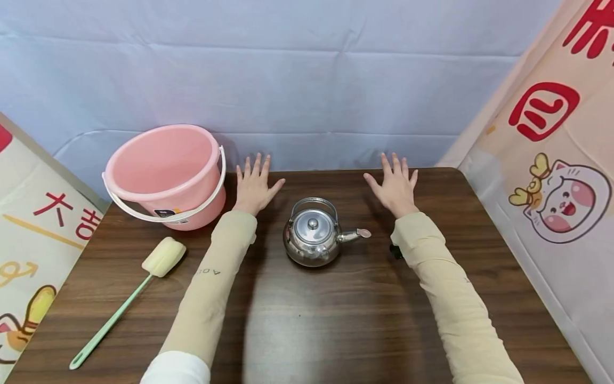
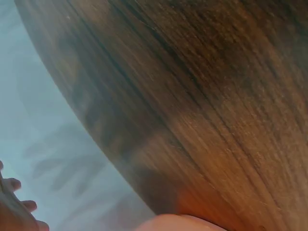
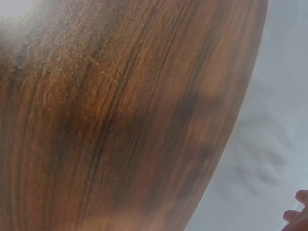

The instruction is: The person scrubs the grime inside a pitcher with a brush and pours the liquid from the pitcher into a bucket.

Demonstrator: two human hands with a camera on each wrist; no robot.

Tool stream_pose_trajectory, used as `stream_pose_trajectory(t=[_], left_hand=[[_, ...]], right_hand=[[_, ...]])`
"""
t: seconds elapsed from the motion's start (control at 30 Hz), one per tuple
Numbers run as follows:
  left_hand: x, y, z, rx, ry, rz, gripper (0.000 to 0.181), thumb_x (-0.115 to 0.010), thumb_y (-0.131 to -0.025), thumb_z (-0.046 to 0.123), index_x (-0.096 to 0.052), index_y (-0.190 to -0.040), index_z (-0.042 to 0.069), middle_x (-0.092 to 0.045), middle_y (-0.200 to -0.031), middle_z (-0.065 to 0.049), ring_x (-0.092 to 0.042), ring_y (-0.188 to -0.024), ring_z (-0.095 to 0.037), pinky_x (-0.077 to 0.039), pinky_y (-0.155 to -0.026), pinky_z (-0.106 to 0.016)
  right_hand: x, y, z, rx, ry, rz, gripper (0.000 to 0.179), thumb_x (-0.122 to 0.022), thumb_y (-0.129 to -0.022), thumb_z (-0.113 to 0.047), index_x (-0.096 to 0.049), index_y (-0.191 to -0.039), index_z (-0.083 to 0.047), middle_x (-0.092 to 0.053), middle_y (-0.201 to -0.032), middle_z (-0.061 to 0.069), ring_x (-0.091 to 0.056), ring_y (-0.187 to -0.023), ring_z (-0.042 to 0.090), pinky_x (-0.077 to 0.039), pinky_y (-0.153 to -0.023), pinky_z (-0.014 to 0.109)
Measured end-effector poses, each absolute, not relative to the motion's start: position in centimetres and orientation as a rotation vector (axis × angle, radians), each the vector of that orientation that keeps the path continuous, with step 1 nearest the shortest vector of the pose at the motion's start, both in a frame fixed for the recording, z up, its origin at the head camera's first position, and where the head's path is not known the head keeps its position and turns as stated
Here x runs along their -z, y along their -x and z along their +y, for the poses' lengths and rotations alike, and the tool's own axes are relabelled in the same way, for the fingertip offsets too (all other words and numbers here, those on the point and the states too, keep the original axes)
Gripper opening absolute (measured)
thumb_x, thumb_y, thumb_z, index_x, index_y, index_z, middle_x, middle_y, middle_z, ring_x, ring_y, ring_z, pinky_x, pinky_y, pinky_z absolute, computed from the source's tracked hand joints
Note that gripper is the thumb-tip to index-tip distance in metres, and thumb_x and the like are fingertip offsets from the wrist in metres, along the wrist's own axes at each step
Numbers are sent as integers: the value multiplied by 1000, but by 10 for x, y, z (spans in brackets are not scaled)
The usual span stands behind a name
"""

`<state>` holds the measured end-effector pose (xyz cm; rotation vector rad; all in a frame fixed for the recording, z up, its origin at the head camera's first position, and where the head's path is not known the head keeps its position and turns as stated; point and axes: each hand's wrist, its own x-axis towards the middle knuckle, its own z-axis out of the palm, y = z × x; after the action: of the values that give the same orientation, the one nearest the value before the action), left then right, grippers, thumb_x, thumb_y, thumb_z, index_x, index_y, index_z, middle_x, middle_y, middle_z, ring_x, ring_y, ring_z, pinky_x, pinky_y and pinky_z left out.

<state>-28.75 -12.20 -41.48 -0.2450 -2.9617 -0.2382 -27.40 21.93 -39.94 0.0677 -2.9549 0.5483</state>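
Both arms reach forward over a dark wooden table (image 1: 297,314). My left hand (image 1: 253,188), fingers spread and holding nothing, is near the far edge, just right of a pink bucket (image 1: 192,200). Spread the same way, my right hand (image 1: 395,188) is empty near that edge further right. Between the forearms stands a shiny steel teapot (image 1: 313,248) with its lid on, its handle upright and its spout toward the right. Fingertips of the left hand (image 2: 19,209) show at the lower left of the left wrist view; a bit of the right hand (image 3: 299,211) shows in the right wrist view.
The bucket's white handle (image 1: 184,213) hangs down its front. Left of the left forearm lies a sponge brush with a pale yellow head (image 1: 164,257) and a green handle (image 1: 110,322). A pale cloth backdrop (image 1: 307,96) hangs behind the table, with printed banners (image 1: 551,176) at the sides.
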Motion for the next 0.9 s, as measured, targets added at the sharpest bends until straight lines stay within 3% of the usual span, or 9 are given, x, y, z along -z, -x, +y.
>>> stream_pose_trajectory(t=[0.3, 0.9], left_hand=[[397, 271, -115, 360, 520, -2911, 76, -32, -88, 62, -12, -147, 17, -13, -151, -9, -12, -138, -30, -7, -110, -46], [377, 234, -106, 435, 810, -2776, 68, -40, -90, 54, -29, -142, 12, -33, -144, -9, -25, -134, -26, -15, -109, -42]], right_hand=[[386, 265, 218, -570, -230, -2874, 72, -37, -91, -55, -19, -146, -13, -16, -149, 16, -14, -135, 37, -6, -106, 55], [374, 225, 197, -759, -495, -2742, 64, -47, -90, -46, -33, -140, -9, -30, -145, 11, -26, -133, 31, -22, -105, 48]])
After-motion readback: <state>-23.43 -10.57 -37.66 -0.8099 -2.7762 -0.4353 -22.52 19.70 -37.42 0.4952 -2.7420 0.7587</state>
